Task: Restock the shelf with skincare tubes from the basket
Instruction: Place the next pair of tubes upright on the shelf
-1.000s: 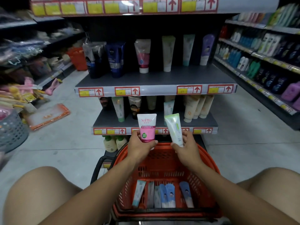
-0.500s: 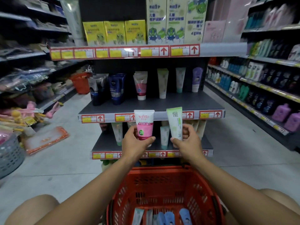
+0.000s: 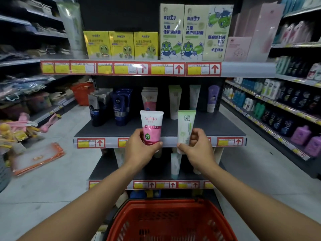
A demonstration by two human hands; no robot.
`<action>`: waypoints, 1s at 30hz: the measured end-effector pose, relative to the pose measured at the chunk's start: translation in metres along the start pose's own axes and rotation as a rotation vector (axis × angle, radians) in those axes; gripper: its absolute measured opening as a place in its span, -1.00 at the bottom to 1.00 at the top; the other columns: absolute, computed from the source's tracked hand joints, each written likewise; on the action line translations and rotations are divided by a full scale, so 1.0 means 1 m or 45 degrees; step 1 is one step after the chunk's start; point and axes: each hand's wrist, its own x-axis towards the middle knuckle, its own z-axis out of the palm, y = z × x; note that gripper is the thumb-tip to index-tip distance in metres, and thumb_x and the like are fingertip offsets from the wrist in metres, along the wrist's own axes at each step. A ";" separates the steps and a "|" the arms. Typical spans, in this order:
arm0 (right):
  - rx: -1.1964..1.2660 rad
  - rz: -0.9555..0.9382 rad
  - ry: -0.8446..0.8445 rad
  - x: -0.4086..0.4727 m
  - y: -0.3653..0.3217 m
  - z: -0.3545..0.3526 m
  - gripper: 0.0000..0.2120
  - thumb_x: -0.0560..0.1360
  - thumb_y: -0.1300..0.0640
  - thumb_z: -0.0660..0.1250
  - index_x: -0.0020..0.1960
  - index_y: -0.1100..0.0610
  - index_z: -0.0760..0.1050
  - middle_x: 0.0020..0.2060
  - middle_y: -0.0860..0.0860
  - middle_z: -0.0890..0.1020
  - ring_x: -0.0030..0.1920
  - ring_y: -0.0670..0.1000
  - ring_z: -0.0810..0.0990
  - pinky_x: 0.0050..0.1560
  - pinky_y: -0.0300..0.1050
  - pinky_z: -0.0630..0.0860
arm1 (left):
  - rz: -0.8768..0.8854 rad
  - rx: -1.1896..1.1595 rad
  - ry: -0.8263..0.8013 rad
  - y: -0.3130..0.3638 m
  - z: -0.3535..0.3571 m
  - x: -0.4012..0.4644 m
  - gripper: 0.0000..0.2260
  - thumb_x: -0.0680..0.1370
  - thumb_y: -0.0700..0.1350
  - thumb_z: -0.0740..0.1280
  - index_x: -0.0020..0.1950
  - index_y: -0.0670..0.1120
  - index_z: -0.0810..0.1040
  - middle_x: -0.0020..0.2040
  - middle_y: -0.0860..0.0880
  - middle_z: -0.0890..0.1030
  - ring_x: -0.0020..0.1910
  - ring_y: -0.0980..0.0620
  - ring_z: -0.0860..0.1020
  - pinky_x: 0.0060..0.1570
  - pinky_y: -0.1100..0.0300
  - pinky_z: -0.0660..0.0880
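Shop aisle, shelf (image 3: 217, 126) ahead; left hand (image 3: 139, 150) grips pink tube (image 3: 151, 126), right hand (image 3: 198, 148) pinches green tube (image 3: 185, 126); basket (image 3: 171, 221) below hands.

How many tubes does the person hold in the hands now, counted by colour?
Pink and white tube, held in the left hand: 1
Pale green tube, held in the right hand: 1
Total held: 2
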 end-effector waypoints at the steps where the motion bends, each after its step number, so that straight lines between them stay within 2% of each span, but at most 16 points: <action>1: -0.009 -0.016 0.006 0.008 -0.003 0.002 -0.52 0.37 0.13 0.61 0.17 -0.02 0.44 -0.03 -0.10 0.67 -0.02 -0.13 0.67 0.04 -0.04 0.66 | 0.011 0.009 0.001 0.001 0.000 0.007 -0.47 0.37 0.03 0.65 0.24 0.06 0.50 0.04 0.12 0.64 0.00 0.17 0.61 -0.12 0.28 0.52; 6: -0.056 -0.066 0.020 0.048 -0.016 0.016 -0.54 0.38 0.11 0.60 0.14 -0.02 0.42 -0.04 -0.13 0.66 -0.04 -0.15 0.66 0.04 -0.09 0.65 | 0.088 0.085 0.038 0.001 -0.001 0.048 -0.46 0.36 0.03 0.65 0.26 0.01 0.54 0.07 0.08 0.66 0.02 0.11 0.62 -0.13 0.36 0.46; 12: -0.163 -0.091 0.047 0.093 -0.014 0.034 -0.51 0.35 0.09 0.61 0.15 0.02 0.42 0.00 -0.08 0.66 -0.02 -0.07 0.66 0.00 -0.11 0.62 | 0.115 0.197 0.053 -0.003 0.002 0.097 -0.48 0.33 0.01 0.66 0.21 -0.03 0.57 0.02 0.04 0.69 0.00 0.03 0.65 0.02 0.11 0.59; 16: -0.260 -0.086 0.055 0.116 -0.004 0.042 -0.50 0.34 0.05 0.61 0.14 0.02 0.40 0.01 -0.05 0.65 -0.02 -0.02 0.66 -0.02 -0.05 0.62 | 0.064 0.200 0.012 -0.007 0.009 0.119 -0.39 0.33 -0.04 0.66 0.30 -0.04 0.50 0.06 0.05 0.65 0.06 0.00 0.62 0.08 0.10 0.57; 20: -0.349 -0.078 0.053 0.128 0.009 0.046 -0.45 0.32 -0.01 0.62 0.15 0.03 0.39 0.03 0.00 0.65 0.00 0.03 0.65 -0.01 0.01 0.62 | 0.038 0.206 -0.018 -0.015 0.019 0.125 -0.35 0.35 -0.04 0.66 0.37 -0.06 0.50 0.07 0.06 0.63 0.10 0.00 0.63 0.09 0.18 0.52; 23: -0.464 -0.094 0.049 0.129 0.012 0.046 -0.42 0.27 -0.14 0.58 0.15 0.00 0.39 0.03 -0.03 0.62 0.02 0.03 0.62 0.00 0.04 0.61 | 0.058 0.230 0.005 -0.018 0.023 0.125 -0.35 0.32 0.02 0.66 0.35 -0.06 0.51 0.13 0.01 0.66 0.12 -0.01 0.62 0.15 0.09 0.56; 25: -0.634 -0.102 0.004 0.129 0.015 0.043 -0.46 0.25 -0.21 0.51 0.10 -0.01 0.43 0.00 -0.03 0.56 0.00 0.04 0.58 -0.04 0.02 0.58 | 0.103 0.249 0.039 -0.020 0.024 0.124 -0.37 0.29 0.06 0.65 0.28 -0.06 0.53 0.09 0.00 0.66 0.08 -0.02 0.62 0.11 0.03 0.59; 27: -0.774 -0.082 -0.077 0.130 0.018 0.041 -0.56 0.28 -0.23 0.47 0.02 0.00 0.50 -0.04 -0.01 0.53 -0.03 0.06 0.58 -0.10 -0.02 0.55 | 0.098 0.264 0.052 -0.020 0.024 0.122 -0.46 0.32 0.03 0.64 0.21 -0.06 0.54 0.02 0.02 0.66 0.02 -0.02 0.63 0.04 0.05 0.59; 30: -0.801 0.005 -0.132 0.139 0.020 0.040 -0.61 0.28 -0.25 0.45 -0.05 0.00 0.56 -0.09 -0.01 0.62 -0.06 0.09 0.63 -0.17 -0.06 0.54 | 0.054 0.287 0.054 -0.019 0.025 0.123 -0.57 0.37 0.03 0.61 0.15 -0.03 0.56 -0.04 0.06 0.67 -0.03 -0.01 0.65 0.00 0.07 0.60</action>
